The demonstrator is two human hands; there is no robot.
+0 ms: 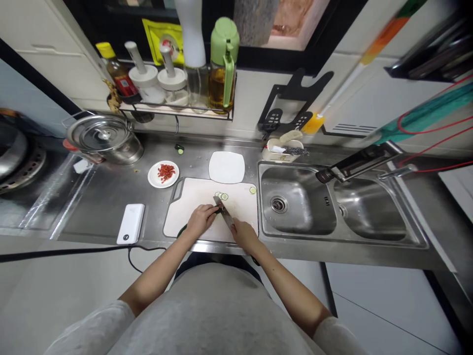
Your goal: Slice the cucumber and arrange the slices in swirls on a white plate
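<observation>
My left hand (200, 220) is closed on a dark green cucumber (181, 230), mostly hidden under the hand and wrist. One end shows past my wrist, the other near my fingertips. In my right hand (244, 234) is a kitchen knife (228, 217), its blade slanting up-left against the cucumber by my left fingers. Both hands are over the white cutting board (195, 189). Thin cucumber slices (224, 196) lie in a short overlapping row just beyond the blade. A single slice (253, 190) rests at the board's upper right corner.
Behind the board are a white square plate (226, 167) and a round plate (152, 176) of red chopped pieces. A cucumber end (180, 151) lies near the wall. To the right is a double sink (299, 230); on the left, a white power bank (131, 223) and a steel pot (123, 152).
</observation>
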